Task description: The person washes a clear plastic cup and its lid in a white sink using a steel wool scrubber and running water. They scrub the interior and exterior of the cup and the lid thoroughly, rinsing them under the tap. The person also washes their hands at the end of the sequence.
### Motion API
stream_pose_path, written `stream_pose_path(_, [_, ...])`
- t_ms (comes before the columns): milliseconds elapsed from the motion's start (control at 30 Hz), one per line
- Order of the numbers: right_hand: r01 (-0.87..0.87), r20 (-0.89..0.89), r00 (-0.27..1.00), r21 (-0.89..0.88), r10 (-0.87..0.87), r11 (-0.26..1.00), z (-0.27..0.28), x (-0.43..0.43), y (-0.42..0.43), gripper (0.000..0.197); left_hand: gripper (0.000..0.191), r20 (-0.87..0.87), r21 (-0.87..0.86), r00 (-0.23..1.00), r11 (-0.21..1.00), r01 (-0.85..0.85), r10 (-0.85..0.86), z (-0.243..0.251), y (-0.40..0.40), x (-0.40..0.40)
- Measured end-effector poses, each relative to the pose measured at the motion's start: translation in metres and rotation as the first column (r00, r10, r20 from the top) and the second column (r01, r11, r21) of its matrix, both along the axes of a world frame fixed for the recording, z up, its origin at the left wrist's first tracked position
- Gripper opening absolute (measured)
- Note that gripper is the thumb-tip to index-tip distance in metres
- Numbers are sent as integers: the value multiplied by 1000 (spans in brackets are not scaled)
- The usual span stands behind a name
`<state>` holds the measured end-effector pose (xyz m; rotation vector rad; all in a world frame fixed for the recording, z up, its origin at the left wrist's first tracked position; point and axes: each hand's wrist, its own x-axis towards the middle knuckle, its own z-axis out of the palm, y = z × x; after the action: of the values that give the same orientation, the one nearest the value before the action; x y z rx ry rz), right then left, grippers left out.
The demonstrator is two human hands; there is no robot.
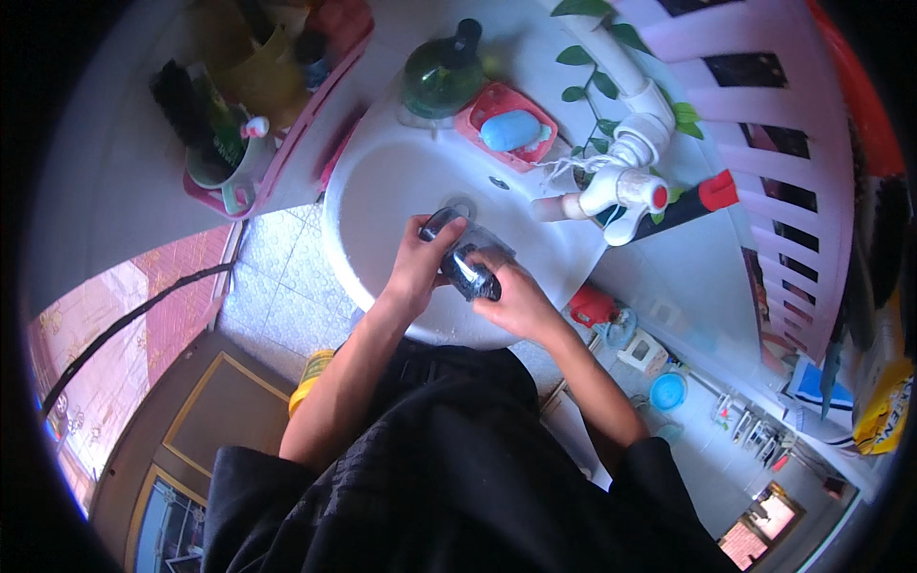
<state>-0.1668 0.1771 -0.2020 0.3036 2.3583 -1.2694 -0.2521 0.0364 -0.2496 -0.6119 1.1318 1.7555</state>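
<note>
A dark, glossy, partly see-through container is held over the front part of a white washbasin. My left hand grips its left end, the thumb lying along the top. On the other side my right hand grips it too, with fingers over or inside the clear part; I cannot tell which. Just beyond the container lies the basin's drain. To the right, a white tap with a red-marked handle reaches over the rim.
Behind the basin stand a green bottle and a pink soap dish with blue soap. A pink slatted basket hangs at right. At upper left, a pink shelf carries cups and a brush. A yellow tub sits below left.
</note>
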Motion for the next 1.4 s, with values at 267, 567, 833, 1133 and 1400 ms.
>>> stream_pose_path(267, [43,126,987,372,-97,927,-35,23,11,51,58,-810,-490,485,835,-250,-330,27,-15,-20])
stream_pose_path(567, [35,94,993,359,-73,933,-88,-15,16,58,63,-870,-463,343,827,-319,-355,45,-57,-47])
stream_pose_path(833, [-231,272,955,448,114,864,-109,-62,20,60,65,-792,-461,557,842,-279,-250,60,-84,-37])
stream_pose_path(1133, [38,110,989,445,-98,895,-49,-29,26,44,61,-288,64,901,945,-321,326,67,-90,-40])
stream_pose_path(1400, [431,-316,869,108,-380,896,12,7,44,44,68,324,527,908,746,-407,267,117,-88,-32])
